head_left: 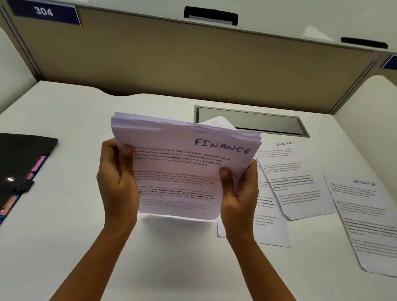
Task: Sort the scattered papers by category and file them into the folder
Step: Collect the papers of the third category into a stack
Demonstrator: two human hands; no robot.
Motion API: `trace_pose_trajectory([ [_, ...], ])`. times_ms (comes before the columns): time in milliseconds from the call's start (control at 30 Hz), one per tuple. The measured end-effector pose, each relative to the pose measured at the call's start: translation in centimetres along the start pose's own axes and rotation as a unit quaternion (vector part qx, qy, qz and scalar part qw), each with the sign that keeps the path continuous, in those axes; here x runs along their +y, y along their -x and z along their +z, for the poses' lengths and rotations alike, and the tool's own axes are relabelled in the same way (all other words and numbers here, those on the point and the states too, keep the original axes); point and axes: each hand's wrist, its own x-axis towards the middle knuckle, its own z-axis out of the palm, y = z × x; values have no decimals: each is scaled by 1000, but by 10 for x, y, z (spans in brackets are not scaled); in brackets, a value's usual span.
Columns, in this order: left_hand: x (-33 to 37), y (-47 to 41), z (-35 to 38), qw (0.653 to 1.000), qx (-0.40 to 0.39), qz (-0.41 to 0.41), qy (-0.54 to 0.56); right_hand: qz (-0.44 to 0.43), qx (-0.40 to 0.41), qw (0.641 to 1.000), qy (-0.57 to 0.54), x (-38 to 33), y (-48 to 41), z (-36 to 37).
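White printed papers [182, 172], a thick stack with FINANCE handwritten on top, are held upright over the white table [71, 235] between both hands! Finance looks gathered, but nothing is filed yet: the black folder with pink tabs [13, 157] lies off to the left, and loose SPORTS sheets [302, 184] lie on the right. The left hand [116, 182] and right hand [239, 194] each grip a side edge, thumbs pressed on the front sheet, fingers curling round behind, forearms raised.
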Motion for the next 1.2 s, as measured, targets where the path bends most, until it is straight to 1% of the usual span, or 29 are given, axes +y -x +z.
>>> trace_pose_trajectory([
  [100, -4, 5, -4, 1000, 1, -1, 21, 2, 0, 1000, 2, 2, 7, -2],
  [200, -15, 17, -10, 996, -28, -21, 77, 39, -7, 999, -6, 16, 23, -2],
  [300, -21, 27, -10, 994, -62, -38, 81, 70, -7, 997, 13, 26, 33, 3],
  [367, -19, 27, -8, 992, -72, -46, 89, 66, -6, 998, 14, 26, 32, 4],
  [533, -12, 22, -11, 995, -41, -24, 88, 32, 13, 999, 33, 20, 22, 3],
  [633, -18, 26, -9, 996, -22, -33, 75, 63, 35, 997, 8, 25, 27, 1],
  [733, -31, 37, -7, 996, -43, -61, 45, 87, 52, 995, 7, 32, 35, 1],
  [833, -37, 45, -7, 996, -54, -67, 26, 90, 60, 994, 3, 32, 39, 1],
  [933, -30, 44, -9, 998, -36, -49, 29, 76, 65, 995, 0, 28, 36, -1],
  [1033, -28, 46, -9, 998, -42, -34, 41, 70, 71, 995, 14, 30, 36, -6],
  [1200, -38, 53, -11, 994, -65, -69, 60, 75, 66, 995, 16, 33, 44, -14],
])
